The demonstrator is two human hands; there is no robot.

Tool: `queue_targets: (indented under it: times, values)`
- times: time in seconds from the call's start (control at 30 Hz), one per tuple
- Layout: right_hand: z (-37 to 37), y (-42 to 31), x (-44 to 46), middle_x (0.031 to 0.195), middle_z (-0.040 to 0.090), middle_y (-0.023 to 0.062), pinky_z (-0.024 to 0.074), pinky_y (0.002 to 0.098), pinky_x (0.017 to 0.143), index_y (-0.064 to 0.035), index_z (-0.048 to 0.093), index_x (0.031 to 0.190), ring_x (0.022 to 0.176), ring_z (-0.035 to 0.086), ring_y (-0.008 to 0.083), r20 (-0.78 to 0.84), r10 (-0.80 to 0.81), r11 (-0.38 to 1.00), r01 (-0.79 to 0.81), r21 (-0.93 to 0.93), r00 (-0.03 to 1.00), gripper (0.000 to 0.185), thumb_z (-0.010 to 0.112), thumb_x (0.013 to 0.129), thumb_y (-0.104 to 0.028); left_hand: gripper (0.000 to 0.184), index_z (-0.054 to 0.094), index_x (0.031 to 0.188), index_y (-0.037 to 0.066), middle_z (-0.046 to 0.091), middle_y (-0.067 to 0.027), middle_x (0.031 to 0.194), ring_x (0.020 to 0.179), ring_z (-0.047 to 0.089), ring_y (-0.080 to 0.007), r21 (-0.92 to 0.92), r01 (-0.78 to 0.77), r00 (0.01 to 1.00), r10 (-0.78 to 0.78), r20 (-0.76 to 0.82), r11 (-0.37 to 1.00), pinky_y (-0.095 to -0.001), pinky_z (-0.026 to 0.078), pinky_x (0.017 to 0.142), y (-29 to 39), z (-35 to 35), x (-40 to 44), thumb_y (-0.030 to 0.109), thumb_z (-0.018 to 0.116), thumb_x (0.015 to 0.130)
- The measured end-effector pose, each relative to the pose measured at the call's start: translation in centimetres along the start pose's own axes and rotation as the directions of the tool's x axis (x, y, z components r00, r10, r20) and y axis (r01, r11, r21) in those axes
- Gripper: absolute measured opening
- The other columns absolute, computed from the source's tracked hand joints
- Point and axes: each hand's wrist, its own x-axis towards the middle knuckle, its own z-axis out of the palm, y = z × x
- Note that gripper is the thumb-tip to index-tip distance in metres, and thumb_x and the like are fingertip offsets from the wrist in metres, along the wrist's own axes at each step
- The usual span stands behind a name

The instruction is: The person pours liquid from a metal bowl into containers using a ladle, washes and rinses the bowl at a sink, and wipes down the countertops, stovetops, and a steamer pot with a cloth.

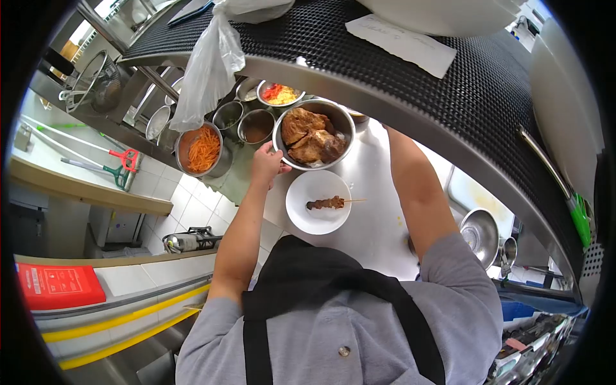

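Note:
My left hand (267, 165) is closed on the left rim of a metal bowl (349, 144). Large pieces of browned cooked meat (312, 136) lie inside it. Just below, on the steel counter, is a white plate (307, 221) with one meat skewer (326, 203), its stick pointing right. My right forearm reaches up beneath the overhead shelf, which hides the right hand and anything it may hold.
Left of the bowl stand metal containers, one with shredded carrot (203, 150) and another with red and yellow pieces (280, 94). A shelf with a black mat (308, 38) overhangs the counter (372, 224). A plastic bag (208, 70) dangles from it. Metal bowls (480, 236) sit at right.

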Motion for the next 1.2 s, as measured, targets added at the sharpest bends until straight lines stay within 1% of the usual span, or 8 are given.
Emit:
queue_targets:
  times: [0.43, 0.53, 0.63, 0.7, 0.73, 0.83, 1.03, 1.2]
  values:
    - [2.0, -1.7, -1.2, 0.092, 0.072, 0.0098, 0.0505, 0.0383, 0.075, -0.0039, 0.071, 0.106, 0.081, 0.064, 0.0203, 0.111, -0.106, 0.990, 0.115, -0.081, 0.988, 0.028, 0.066, 0.092, -0.028, 0.043, 0.051, 0.138, 0.000, 0.070, -0.0119, 0.092, 0.057, 0.067, -0.0172, -0.042, -0.003, 0.999, 0.004, 0.042, 0.999, -0.0274, 0.058, 0.050, -1.0, -0.6, 0.8, 0.005, 0.054, 0.095]
    - [-0.7, -0.9, -3.0, 0.096, 0.074, 0.0103, 0.0525, 0.0390, 0.079, -0.0041, 0.072, 0.111, 0.085, 0.067, 0.0212, 0.262, -0.142, 0.967, 0.191, -0.171, 0.955, 0.032, 0.066, 0.093, -0.030, 0.034, 0.060, 0.129, 0.003, 0.067, -0.0091, 0.074, 0.052, 0.065, -0.0154, 0.012, -0.035, 0.996, 0.036, -0.079, 0.999, -0.0263, 0.054, 0.044, -1.3, -1.5, -0.7, 0.023, 0.051, 0.103]
    - [-7.8, 0.2, -6.8, 0.101, 0.075, 0.0108, 0.0545, 0.0396, 0.083, -0.0042, 0.073, 0.115, 0.089, 0.069, 0.0221, 0.449, -0.122, 0.910, 0.281, -0.305, 0.885, 0.035, 0.065, 0.095, -0.031, 0.026, 0.070, 0.113, 0.007, 0.062, -0.0038, 0.064, 0.044, 0.055, -0.0116, 0.167, -0.141, 0.959, 0.176, -0.221, 0.976, -0.0238, 0.040, 0.036, -6.3, -4.9, 0.5, 0.024, 0.055, 0.100]
    - [-14.7, 0.2, -12.1, 0.107, 0.075, 0.0109, 0.0557, 0.0370, 0.081, -0.0064, 0.070, 0.125, 0.089, 0.069, 0.0201, 0.576, -0.094, 0.860, 0.358, -0.364, 0.812, 0.032, 0.056, 0.102, -0.025, 0.033, 0.074, 0.101, 0.004, 0.064, -0.0070, 0.067, 0.050, 0.059, -0.0155, 0.525, -0.223, 0.856, 0.423, -0.297, 0.821, -0.0310, 0.044, 0.044, -9.4, -6.6, 0.6, 0.029, 0.051, 0.100]
    - [-17.2, 1.7, -13.1, 0.101, 0.076, 0.0077, 0.0549, 0.0350, 0.081, -0.0074, 0.071, 0.121, 0.087, 0.070, 0.0192, 0.609, -0.094, 0.811, 0.415, -0.412, 0.788, 0.031, 0.056, 0.098, -0.022, 0.037, 0.074, 0.101, 0.003, 0.065, -0.0085, 0.068, 0.050, 0.058, -0.0167, 0.513, -0.158, 0.864, 0.370, -0.342, 0.844, -0.0334, 0.045, 0.048, -10.1, -6.9, -0.2, 0.032, 0.051, 0.101]
    - [-23.1, 6.4, -17.1, 0.111, 0.075, 0.0112, 0.0550, 0.0360, 0.089, -0.0095, 0.072, 0.122, 0.100, 0.071, 0.0216, 0.695, -0.009, 0.680, 0.514, -0.523, 0.719, 0.033, 0.060, 0.092, -0.011, 0.038, 0.074, 0.102, 0.005, 0.065, -0.0071, 0.068, 0.051, 0.058, -0.0167, 0.537, -0.140, 0.873, 0.359, -0.329, 0.832, -0.0332, 0.044, 0.049, -11.7, -6.4, -2.7, 0.034, 0.050, 0.102]
    - [-25.7, 15.0, -21.0, 0.105, 0.075, 0.0114, 0.0540, 0.0376, 0.088, -0.0061, 0.075, 0.110, 0.099, 0.070, 0.0276, 0.702, 0.009, 0.695, 0.501, -0.516, 0.712, 0.023, 0.061, 0.094, -0.015, 0.036, 0.074, 0.104, 0.005, 0.065, -0.0064, 0.068, 0.065, 0.061, -0.0196, 0.608, -0.148, 0.797, 0.458, -0.394, 0.780, -0.0376, 0.048, 0.064, -12.6, -5.5, -4.0, 0.033, 0.051, 0.101]
    - [-25.7, 15.6, -21.3, 0.094, 0.075, 0.0119, 0.0526, 0.0385, 0.082, -0.0063, 0.075, 0.103, 0.088, 0.069, 0.0288, 0.727, -0.047, 0.719, 0.529, -0.452, 0.685, 0.021, 0.060, 0.093, -0.016, 0.037, 0.074, 0.104, 0.006, 0.066, -0.0061, 0.070, 0.066, 0.062, -0.0195, 0.597, -0.155, 0.770, 0.475, -0.426, 0.787, -0.0360, 0.048, 0.066, -13.3, -6.1, -3.5, 0.033, 0.049, 0.101]
